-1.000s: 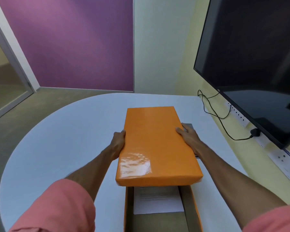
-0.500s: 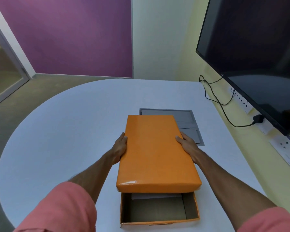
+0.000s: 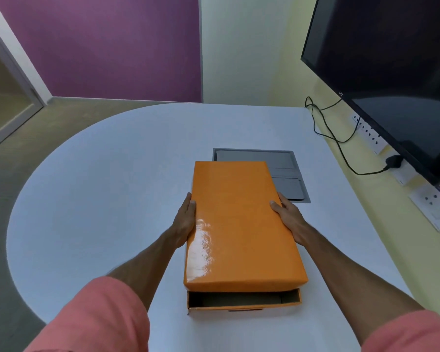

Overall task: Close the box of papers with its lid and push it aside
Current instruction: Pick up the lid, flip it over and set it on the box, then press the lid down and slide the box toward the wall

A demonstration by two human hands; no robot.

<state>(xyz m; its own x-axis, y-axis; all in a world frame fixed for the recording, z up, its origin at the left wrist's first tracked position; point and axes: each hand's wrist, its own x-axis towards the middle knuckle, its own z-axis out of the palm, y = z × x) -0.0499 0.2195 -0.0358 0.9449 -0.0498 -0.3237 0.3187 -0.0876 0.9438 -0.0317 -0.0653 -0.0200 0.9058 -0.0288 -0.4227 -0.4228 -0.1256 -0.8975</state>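
A glossy orange lid (image 3: 239, 224) lies lengthwise over the orange cardboard box (image 3: 244, 304), covering all but a narrow strip at the near end. Through that gap I see only the brown inside of the box; the papers are hidden. My left hand (image 3: 187, 219) grips the lid's left long edge. On the opposite long edge sits my right hand (image 3: 288, 219), gripping too. The lid's near end sits slightly above the box's rim.
The box stands on a white rounded table (image 3: 99, 199). A grey inset panel (image 3: 285, 174) sits just beyond the lid. A large dark screen (image 3: 391, 72) hangs at the right, with a black cable (image 3: 341, 143) and wall sockets (image 3: 432, 201) below it.
The lid has come toward me and down over the box, so the open gap at the near end has shrunk. The papers, seen earlier, are now covered.
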